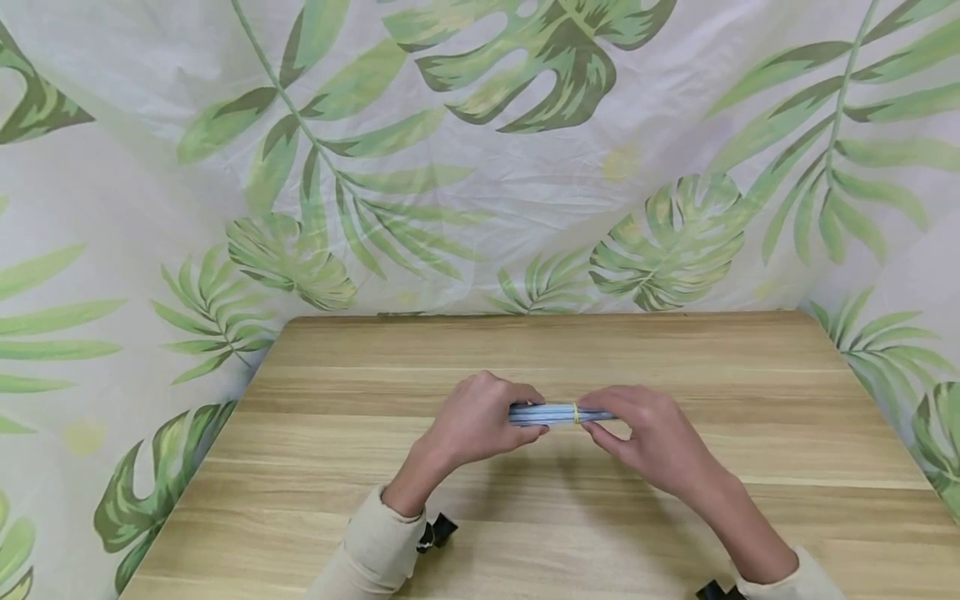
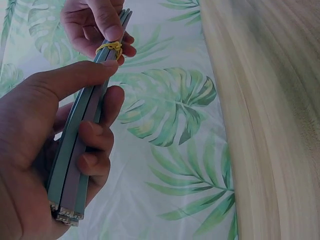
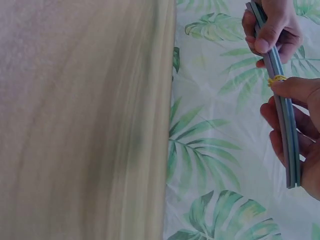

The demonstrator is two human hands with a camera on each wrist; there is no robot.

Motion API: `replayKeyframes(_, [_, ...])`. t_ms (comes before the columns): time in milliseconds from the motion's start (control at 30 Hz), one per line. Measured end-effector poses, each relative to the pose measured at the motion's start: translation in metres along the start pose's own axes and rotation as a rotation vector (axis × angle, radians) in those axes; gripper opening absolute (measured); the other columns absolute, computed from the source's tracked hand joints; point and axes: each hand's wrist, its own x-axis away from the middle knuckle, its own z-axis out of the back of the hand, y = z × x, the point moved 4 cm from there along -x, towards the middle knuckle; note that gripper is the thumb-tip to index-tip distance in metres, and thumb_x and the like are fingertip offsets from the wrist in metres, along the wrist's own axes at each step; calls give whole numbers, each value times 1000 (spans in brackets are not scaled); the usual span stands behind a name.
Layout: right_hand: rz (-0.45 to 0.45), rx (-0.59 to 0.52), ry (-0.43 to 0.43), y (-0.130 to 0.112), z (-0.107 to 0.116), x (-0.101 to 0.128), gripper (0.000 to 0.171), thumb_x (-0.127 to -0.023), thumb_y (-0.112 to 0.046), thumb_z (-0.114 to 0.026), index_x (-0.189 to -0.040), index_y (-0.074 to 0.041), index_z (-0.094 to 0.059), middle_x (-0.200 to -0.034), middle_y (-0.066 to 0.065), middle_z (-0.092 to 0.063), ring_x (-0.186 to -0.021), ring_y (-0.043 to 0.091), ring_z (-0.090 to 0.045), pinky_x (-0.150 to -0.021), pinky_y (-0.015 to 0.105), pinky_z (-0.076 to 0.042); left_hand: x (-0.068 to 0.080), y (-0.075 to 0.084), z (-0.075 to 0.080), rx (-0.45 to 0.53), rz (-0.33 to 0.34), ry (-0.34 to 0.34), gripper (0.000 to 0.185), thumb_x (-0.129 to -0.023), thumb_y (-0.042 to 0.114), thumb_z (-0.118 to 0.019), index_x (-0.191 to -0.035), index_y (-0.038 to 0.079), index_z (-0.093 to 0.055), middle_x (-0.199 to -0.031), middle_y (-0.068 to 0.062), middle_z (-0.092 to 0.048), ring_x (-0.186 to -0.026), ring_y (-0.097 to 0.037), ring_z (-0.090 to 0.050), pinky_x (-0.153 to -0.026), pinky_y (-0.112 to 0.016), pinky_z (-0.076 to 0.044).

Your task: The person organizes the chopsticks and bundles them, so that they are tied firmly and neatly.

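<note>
A bundle of slim blue-grey sticks [image 1: 551,412] is held level above the table, spanning both hands. In the left wrist view their near ends [image 2: 67,216] look squarish and silvery. A yellow rubber band [image 3: 276,80] wraps round the bundle. My left hand [image 1: 476,421] grips one end, its thumb along the top and its fingers curled underneath. On the other side, my right hand [image 1: 660,433] holds the bundle beside the band, with the thumb touching the band in the right wrist view. The hands partly cover the sticks.
The wood-grain table [image 1: 337,483] lies below the hands. Behind it hangs a pale cloth [image 1: 525,208] printed with green leaves. Black wrist mounts [image 1: 437,532] show near the beige sleeves [image 1: 378,542].
</note>
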Motion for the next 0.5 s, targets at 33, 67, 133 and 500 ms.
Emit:
replayKeyframes(33, [2,-15,8,0,-1,0,29,-77,-2,-94,-101,-12,-82,-100,0,-83,-86,14,-80,-76,32,-64,0,0,0,2,-4,1,18,-87,28,-90,-101,17,-84,-86,7,-80,-62,1,-55,-63,-19,-49])
replayKeyframes(67, [3,-28,16,-1,-1,1,30,-77,-1,-94,-101,-12,-82,-100,0,-83,-85,14,-80,-75,30,-64,1,0,1,3,-9,3,18,-87,27,-90,-101,17,-84,-85,7,-80,-62,0,-55,-63,-19,-48])
replayKeyframes(133, [8,-44,37,-1,-2,1,31,-76,-1,-95,-101,-13,-82,-99,-1,-83,-83,14,-80,-74,27,-63,1,1,1,2,-18,8,17,-87,26,-90,-100,16,-84,-84,7,-80,-62,1,-55,-62,-18,-48])
replayKeyframes(500, [46,-104,144,-3,-5,1,38,-66,-3,-99,-100,-14,-86,-93,1,-84,-74,14,-79,-64,18,-58,2,6,2,-9,-58,31,14,-87,24,-90,-98,16,-84,-83,7,-80,-62,2,-57,-61,-15,-46])
